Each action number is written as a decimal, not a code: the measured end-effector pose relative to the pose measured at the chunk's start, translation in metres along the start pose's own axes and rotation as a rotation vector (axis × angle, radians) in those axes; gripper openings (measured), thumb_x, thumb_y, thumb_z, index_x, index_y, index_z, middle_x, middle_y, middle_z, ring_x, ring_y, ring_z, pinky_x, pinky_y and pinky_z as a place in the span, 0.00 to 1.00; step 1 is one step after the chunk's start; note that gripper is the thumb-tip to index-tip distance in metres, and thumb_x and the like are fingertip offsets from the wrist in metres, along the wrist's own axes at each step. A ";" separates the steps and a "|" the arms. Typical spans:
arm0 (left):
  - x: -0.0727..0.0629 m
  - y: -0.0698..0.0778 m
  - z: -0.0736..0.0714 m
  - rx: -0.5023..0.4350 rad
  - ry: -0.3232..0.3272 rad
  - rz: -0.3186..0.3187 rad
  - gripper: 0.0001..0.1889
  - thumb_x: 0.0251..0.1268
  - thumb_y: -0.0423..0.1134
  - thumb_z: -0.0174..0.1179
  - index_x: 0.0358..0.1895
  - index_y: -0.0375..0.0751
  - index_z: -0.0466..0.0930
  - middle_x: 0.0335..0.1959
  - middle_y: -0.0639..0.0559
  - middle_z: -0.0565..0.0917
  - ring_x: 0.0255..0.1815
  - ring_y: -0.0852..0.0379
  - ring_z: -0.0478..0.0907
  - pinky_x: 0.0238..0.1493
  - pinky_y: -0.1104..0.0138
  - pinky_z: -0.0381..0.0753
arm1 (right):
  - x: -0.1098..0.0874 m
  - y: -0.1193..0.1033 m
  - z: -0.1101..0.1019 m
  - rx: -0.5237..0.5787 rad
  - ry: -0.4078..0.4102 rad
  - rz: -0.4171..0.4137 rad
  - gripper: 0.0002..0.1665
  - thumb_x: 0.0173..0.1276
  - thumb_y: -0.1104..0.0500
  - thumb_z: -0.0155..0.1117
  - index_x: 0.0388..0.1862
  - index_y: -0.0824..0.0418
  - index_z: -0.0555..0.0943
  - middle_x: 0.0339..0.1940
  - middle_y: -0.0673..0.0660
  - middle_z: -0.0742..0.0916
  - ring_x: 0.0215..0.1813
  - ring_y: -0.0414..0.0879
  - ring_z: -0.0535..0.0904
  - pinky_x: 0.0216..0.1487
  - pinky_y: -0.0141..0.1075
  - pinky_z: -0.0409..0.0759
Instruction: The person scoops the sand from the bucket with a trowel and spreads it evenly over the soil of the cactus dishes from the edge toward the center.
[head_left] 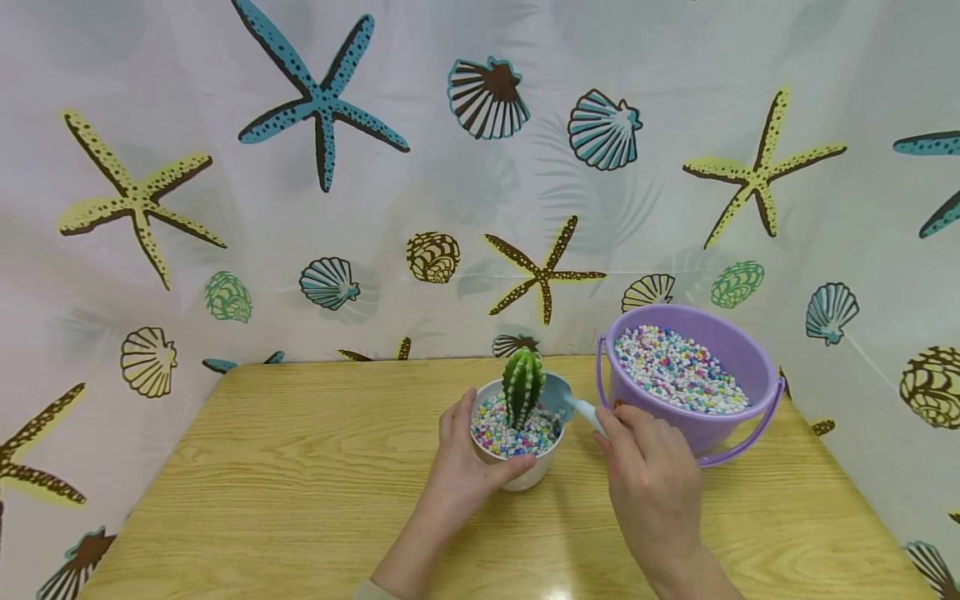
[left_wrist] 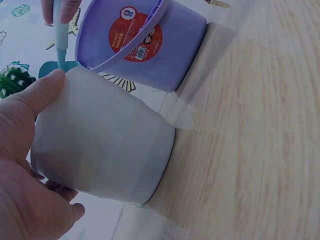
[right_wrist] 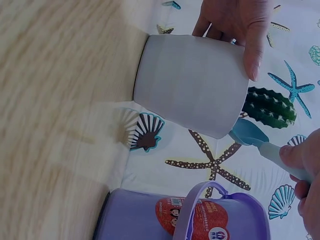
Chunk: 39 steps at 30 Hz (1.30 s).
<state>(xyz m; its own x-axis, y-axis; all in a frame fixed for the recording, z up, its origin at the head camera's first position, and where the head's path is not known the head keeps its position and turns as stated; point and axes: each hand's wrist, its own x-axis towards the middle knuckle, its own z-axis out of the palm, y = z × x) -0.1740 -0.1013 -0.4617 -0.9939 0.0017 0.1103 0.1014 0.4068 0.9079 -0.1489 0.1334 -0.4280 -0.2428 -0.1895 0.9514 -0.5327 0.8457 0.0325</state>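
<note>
A green cactus (head_left: 522,385) stands in a white flower pot (head_left: 531,477) filled with small multicoloured pebbles (head_left: 495,425). My left hand (head_left: 467,467) holds this pot around its left side, the thumb along the near rim. In my right hand (head_left: 652,475) is the pale handle of a small blue toy shovel (head_left: 558,398). The shovel's blade sits at the pot's right rim, next to the cactus; whether pebbles lie on it I cannot tell. In the right wrist view the blade (right_wrist: 250,132) tilts against the rim.
To the right of the pot stands a purple bucket (head_left: 697,429) of similar pebbles (head_left: 667,367), its handle (head_left: 742,450) hanging down on the near side. Both containers rest on a wooden table (head_left: 300,483). A curtain (head_left: 420,192) printed with shells and starfish hangs behind and at the sides.
</note>
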 end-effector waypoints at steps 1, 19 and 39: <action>0.000 0.000 0.000 0.001 0.001 0.001 0.69 0.54 0.54 0.89 0.91 0.44 0.49 0.85 0.34 0.56 0.81 0.26 0.65 0.77 0.33 0.68 | 0.000 0.000 0.000 0.005 0.006 -0.002 0.19 0.87 0.55 0.62 0.51 0.68 0.92 0.46 0.63 0.90 0.32 0.58 0.82 0.28 0.47 0.78; 0.001 -0.001 0.001 -0.044 -0.019 0.013 0.69 0.55 0.52 0.88 0.92 0.43 0.46 0.90 0.35 0.51 0.87 0.29 0.54 0.82 0.33 0.58 | -0.003 0.005 -0.002 0.031 -0.012 0.043 0.17 0.85 0.55 0.66 0.54 0.68 0.92 0.46 0.64 0.90 0.37 0.61 0.85 0.35 0.50 0.85; 0.001 -0.002 0.000 -0.052 -0.040 0.010 0.68 0.59 0.52 0.87 0.92 0.43 0.43 0.89 0.31 0.52 0.85 0.26 0.57 0.80 0.32 0.61 | 0.020 0.022 -0.034 0.034 -0.083 0.099 0.20 0.64 0.64 0.83 0.53 0.68 0.92 0.46 0.66 0.89 0.40 0.64 0.88 0.39 0.55 0.89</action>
<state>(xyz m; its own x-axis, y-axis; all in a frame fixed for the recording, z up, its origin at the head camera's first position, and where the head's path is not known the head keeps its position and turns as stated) -0.1754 -0.1016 -0.4633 -0.9937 0.0425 0.1039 0.1122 0.3588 0.9267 -0.1374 0.1652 -0.3976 -0.3608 -0.1480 0.9208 -0.5293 0.8454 -0.0716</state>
